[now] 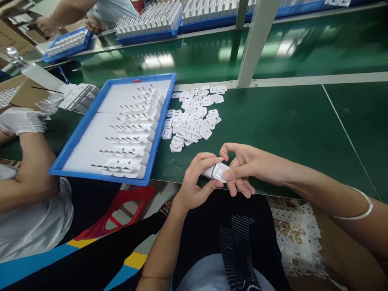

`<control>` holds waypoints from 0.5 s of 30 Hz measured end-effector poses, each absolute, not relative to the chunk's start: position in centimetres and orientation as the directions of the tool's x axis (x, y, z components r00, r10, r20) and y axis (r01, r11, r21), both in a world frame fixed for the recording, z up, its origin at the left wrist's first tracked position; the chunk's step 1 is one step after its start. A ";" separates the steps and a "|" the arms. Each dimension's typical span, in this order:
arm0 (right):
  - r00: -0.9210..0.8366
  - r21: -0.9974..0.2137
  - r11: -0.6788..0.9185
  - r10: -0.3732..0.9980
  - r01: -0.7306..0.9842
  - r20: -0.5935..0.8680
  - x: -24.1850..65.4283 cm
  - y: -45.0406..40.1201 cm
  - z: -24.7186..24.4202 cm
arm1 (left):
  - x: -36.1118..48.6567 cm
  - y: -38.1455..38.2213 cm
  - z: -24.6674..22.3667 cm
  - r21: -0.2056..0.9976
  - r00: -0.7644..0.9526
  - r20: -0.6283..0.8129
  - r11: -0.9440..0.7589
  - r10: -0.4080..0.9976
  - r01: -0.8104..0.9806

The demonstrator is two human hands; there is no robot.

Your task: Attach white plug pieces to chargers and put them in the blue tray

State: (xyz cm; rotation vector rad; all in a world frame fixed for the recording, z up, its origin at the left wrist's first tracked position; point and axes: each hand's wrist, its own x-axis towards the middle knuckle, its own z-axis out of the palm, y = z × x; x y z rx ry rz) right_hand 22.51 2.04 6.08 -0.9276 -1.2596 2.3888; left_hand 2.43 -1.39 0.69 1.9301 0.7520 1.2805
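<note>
Near the bench's front edge I hold a small white plastic piece with a glossy rounded-square face (218,173). My left hand (198,178) wraps it from the left, fingers over the top and thumb below. My right hand (242,167) has its thumb pressed on the piece's right side, with the lower fingers loosely curled underneath. Just beyond my hands lies a loose pile of flat white rounded-square pieces (194,121). Left of the pile, a blue-rimmed tray (72,129) carries rows of white blocks (133,155) with thin prongs sticking out.
A co-worker's white-gloved hand (26,120) rests at the far left, near stacked white parts (79,97). A metal post (256,40) rises from the bench rail. More blue trays (151,38) stand beyond the green belt. A red stool (127,206) and a box with plastic bags (298,238) sit below.
</note>
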 end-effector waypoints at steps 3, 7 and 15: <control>-0.753 -0.815 -0.577 0.516 0.046 -0.408 22.5 2.0 6.0 | 2.4 -1.4 0.7 0.800 0.347 0.535 -0.594 0.770 0.083; -0.747 -0.819 -0.571 0.524 0.048 -0.409 22.4 2.0 5.9 | 2.4 -1.3 0.6 0.804 0.354 0.525 -0.587 0.774 0.090; -0.725 -0.827 -0.561 0.556 0.035 -0.407 22.2 2.0 5.9 | 2.1 -1.1 0.2 0.835 0.359 0.485 -0.545 0.797 0.082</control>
